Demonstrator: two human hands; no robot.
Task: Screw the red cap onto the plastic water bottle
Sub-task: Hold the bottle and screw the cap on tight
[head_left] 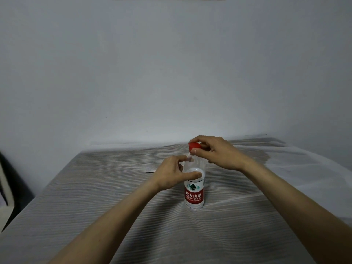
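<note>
The plastic water bottle (194,187) stands upright on the striped cloth (114,197) that covers the bench, near its middle. My left hand (172,175) has its grip closed around the bottle's clear shoulder, thumb across the front and fingers curled behind, just above the red label. My right hand (217,152) comes over the top, its grip pinched on the red cap (194,145) between thumb and fingertips.

The cap sits on the mouth of the bottle, level as far as I can see — so the placing is done. How far it is threaded I cannot tell: my thumb covers the lower edge of the cap and the neck ring beneath it. I judge the task to be in its turning stage, with the bottle steadied and the cap seated. What is left is to twist until it stops, then let go with both hands.
</note>
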